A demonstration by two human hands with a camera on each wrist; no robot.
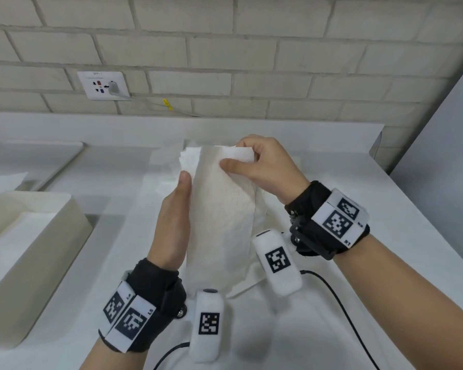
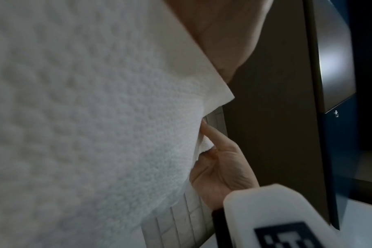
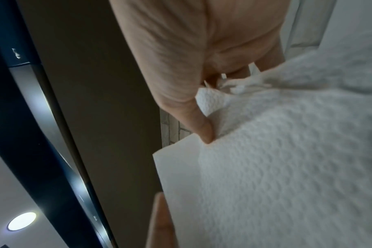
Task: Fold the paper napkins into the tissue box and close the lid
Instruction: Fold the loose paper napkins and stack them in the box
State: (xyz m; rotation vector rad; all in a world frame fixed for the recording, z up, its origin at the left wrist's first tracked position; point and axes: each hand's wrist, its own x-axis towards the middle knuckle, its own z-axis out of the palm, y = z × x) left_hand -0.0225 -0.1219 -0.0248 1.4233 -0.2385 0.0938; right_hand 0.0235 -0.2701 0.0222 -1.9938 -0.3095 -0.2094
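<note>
A white embossed paper napkin (image 1: pixel 222 209), folded into a long strip, stands upright above the counter between both hands. My left hand (image 1: pixel 183 188) holds its left edge, thumb in front and fingers hidden behind the paper. My right hand (image 1: pixel 241 158) pinches the top right corner between thumb and fingers. In the left wrist view the napkin (image 2: pixel 85 117) fills the left side, with the right hand (image 2: pixel 219 167) at its edge. The right wrist view shows my right thumb (image 3: pixel 204 130) pressed on the napkin (image 3: pixel 287 167). The cream tissue box (image 1: pixel 72 209) stands open at the left with white napkins inside.
More loose napkins (image 1: pixel 161 188) lie on the white counter (image 1: pixel 332 182) under the hands. A flat white lid-like piece (image 1: pixel 38 158) lies at the back left. On the brick wall sits a socket (image 1: pixel 103 85) with a plug and cable. A grey panel (image 1: pixel 439 156) borders the right.
</note>
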